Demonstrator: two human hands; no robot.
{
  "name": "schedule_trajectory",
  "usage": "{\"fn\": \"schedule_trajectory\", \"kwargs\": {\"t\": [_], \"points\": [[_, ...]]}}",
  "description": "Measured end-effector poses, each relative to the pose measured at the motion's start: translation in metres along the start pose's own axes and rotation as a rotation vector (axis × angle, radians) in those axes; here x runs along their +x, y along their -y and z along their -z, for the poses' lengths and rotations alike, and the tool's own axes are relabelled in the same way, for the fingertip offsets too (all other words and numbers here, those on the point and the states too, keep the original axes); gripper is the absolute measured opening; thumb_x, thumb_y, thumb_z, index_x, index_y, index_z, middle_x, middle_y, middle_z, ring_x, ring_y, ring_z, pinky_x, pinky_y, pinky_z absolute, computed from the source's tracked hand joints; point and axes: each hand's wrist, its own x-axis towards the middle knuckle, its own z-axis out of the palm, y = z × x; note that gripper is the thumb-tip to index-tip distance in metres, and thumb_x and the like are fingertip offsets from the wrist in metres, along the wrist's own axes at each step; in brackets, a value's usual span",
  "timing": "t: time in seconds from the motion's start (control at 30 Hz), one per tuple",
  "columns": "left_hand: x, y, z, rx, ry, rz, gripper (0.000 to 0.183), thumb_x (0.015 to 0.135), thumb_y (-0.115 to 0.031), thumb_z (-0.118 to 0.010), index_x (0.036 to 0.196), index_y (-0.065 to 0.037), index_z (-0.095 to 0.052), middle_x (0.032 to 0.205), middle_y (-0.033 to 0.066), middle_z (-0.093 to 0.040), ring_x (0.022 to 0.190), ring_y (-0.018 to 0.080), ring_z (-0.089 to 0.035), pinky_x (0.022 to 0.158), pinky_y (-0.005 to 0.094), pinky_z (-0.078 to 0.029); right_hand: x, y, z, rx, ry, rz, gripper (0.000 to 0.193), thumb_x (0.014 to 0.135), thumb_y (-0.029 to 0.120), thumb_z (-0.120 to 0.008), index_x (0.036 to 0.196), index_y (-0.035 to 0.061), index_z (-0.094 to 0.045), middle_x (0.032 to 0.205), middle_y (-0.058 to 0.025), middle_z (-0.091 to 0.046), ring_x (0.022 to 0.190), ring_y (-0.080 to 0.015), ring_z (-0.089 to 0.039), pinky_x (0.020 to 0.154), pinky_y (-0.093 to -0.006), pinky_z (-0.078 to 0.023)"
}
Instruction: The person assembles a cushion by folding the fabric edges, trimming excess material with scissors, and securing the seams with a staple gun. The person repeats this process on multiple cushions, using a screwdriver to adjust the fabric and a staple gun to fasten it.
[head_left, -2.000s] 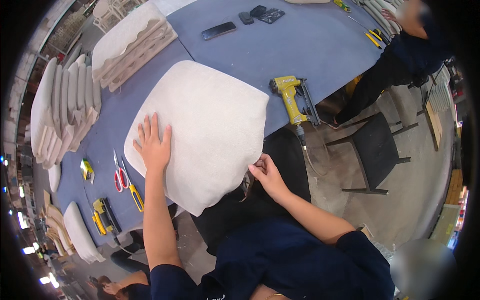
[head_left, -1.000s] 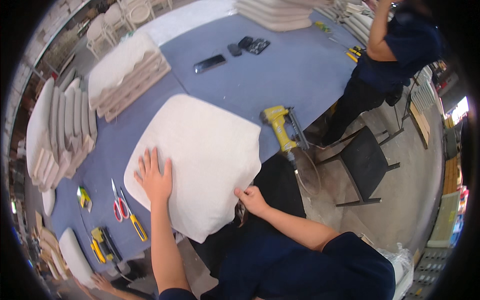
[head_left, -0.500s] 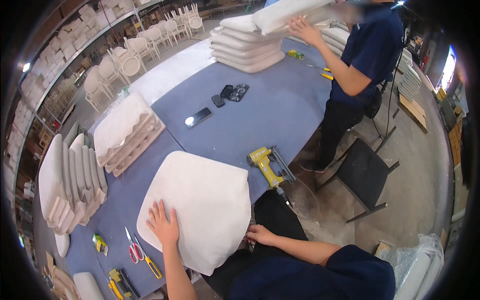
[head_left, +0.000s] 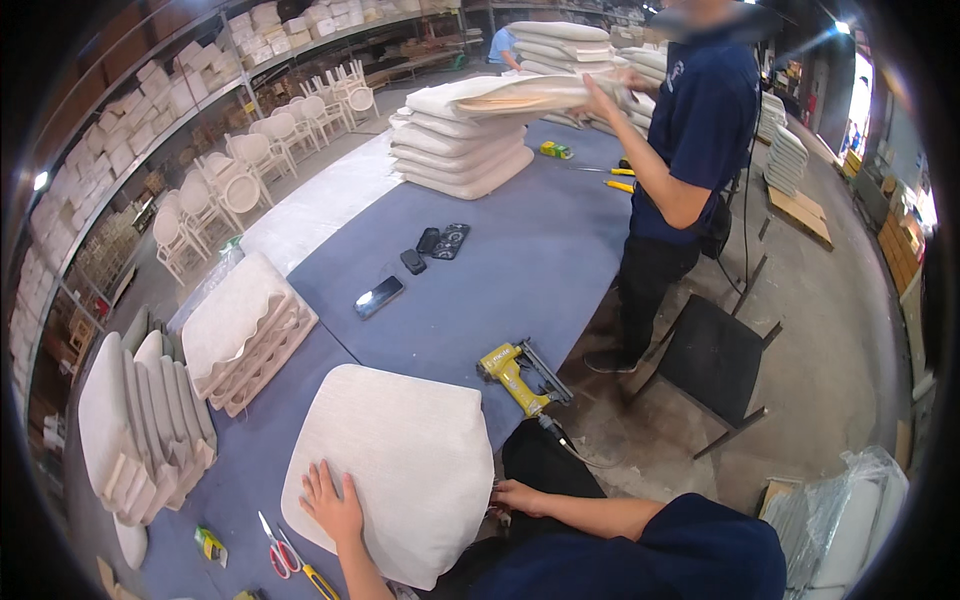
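Observation:
A pale cream seat cushion [head_left: 400, 450] lies in front of me, its near part reaching past the table edge over my lap. My left hand [head_left: 335, 505] rests flat on its left side, fingers spread. At the cushion's lower right edge is my right hand [head_left: 520, 497], fingers curled in; what they pinch is hidden. A yellow staple gun [head_left: 515, 378] with an air hose lies on the table just beyond the cushion's right corner. Left of the cushion are red-handled scissors [head_left: 282, 555], a yellow-handled tool [head_left: 318, 582] and a small green-and-yellow box [head_left: 211, 546].
Cushion stacks stand at the left [head_left: 140, 425], behind them [head_left: 245, 330], and at the far end [head_left: 460, 155]. A co-worker [head_left: 690, 170] holds a cushion [head_left: 520, 95] there. Phones [head_left: 379, 297] lie mid-table on the blue table [head_left: 520, 260]. A black chair [head_left: 715, 355] stands at right.
My view has tilted upward, so the table sits lower in it. The co-worker has turned the cushion, showing its underside edge. My hands stay in place on the cushion.

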Motion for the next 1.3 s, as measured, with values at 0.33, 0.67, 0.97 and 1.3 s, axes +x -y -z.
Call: {"fn": "schedule_trajectory", "kwargs": {"t": [0.33,0.67,0.97,1.3], "points": [[0.006,0.003,0.003,-0.074,-0.034,0.005,0.060,0.103,-0.041,-0.070,0.157,-0.015,-0.064,0.171,0.0129,-0.054,0.165,0.0355,-0.038,0.136,0.0621,-0.014,-0.041,0.037,0.004,-0.124,0.216,-0.010,0.050,0.102,0.005,-0.061,0.151,0.0034,-0.063,0.133,-0.0048,-0.073,0.115,-0.0157,-0.070,0.104,-0.0338,-0.056],[0.005,0.008,-0.004,-0.051,-0.056,-0.007,0.058,0.102,-0.037,-0.071,0.154,-0.012,-0.066,0.168,0.0141,-0.056,0.163,0.0371,-0.041,0.135,0.0614,-0.016,-0.067,0.110,-0.028,0.021,0.268,0.047,0.072,0.100,0.030,-0.079,0.161,0.0008,-0.053,0.144,-0.0042,-0.066,0.121,-0.0134,-0.064,0.105,-0.0338,-0.053],[0.005,0.005,0.002,-0.049,-0.059,0.011,0.056,0.102,-0.033,-0.071,0.154,-0.011,-0.067,0.168,0.0142,-0.057,0.162,0.0367,-0.042,0.135,0.0601,-0.018,-0.053,0.123,-0.003,-0.116,0.388,-0.009,0.088,0.098,0.032,-0.083,0.168,0.0001,-0.040,0.170,-0.0104,-0.048,0.154,-0.0221,-0.045,0.126,-0.0385,-0.041],[0.013,0.061,-0.044,0.258,-0.185,-0.230,0.094,0.097,-0.042,-0.081,0.171,-0.013,-0.030,0.179,0.0171,-0.036,0.163,0.0449,-0.038,0.135,0.0632,-0.020,-0.044,0.128,-0.047,-0.235,0.010,0.409,0.063,0.105,0.042,-0.081,0.150,0.0011,-0.065,0.145,-0.0116,-0.073,0.136,-0.0217,-0.065,0.119,-0.0399,-0.050]]}}
